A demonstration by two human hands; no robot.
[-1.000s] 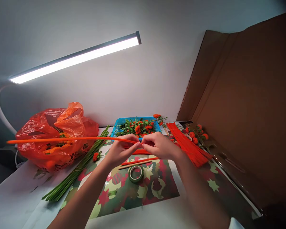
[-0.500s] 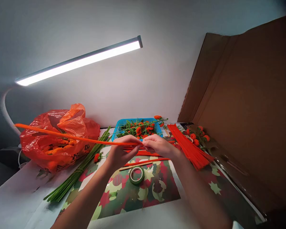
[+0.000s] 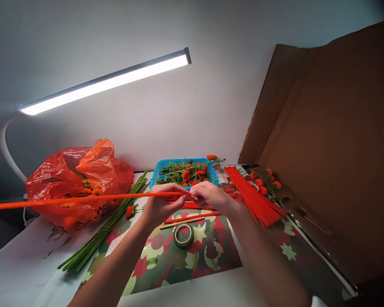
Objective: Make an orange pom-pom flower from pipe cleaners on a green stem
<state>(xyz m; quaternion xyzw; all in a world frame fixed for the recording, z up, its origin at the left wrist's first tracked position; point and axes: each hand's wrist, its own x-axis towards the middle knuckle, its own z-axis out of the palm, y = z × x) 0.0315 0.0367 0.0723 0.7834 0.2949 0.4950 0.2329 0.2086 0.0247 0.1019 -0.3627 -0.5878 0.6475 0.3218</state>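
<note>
A long orange pipe cleaner (image 3: 92, 198) stretches from the left edge of the view to my fingertips. My left hand (image 3: 166, 202) is closed on it near its right end. My right hand (image 3: 213, 197) pinches at that same end, fingertips almost touching those of the left; the very tip is hidden by the fingers. More orange pipe cleaners (image 3: 195, 205) lie on the table just beyond and beneath my hands. Nearer to me are a thin wooden stick (image 3: 181, 222) and a roll of green tape (image 3: 183, 235).
Behind my hands stands a blue basket (image 3: 161, 163) of orange flowers with green stems. To the left are a red plastic bag (image 3: 48, 183) and green stems (image 3: 92, 243). An orange bundle (image 3: 256, 196), loose flowers (image 3: 264, 187) and cardboard (image 3: 323, 119) are right. A lamp (image 3: 109, 83) hangs above.
The pipe cleaner's free left part has swung down and now runs out past the left edge of the view. Both hands stay nearly in place, still pinching its right end.
</note>
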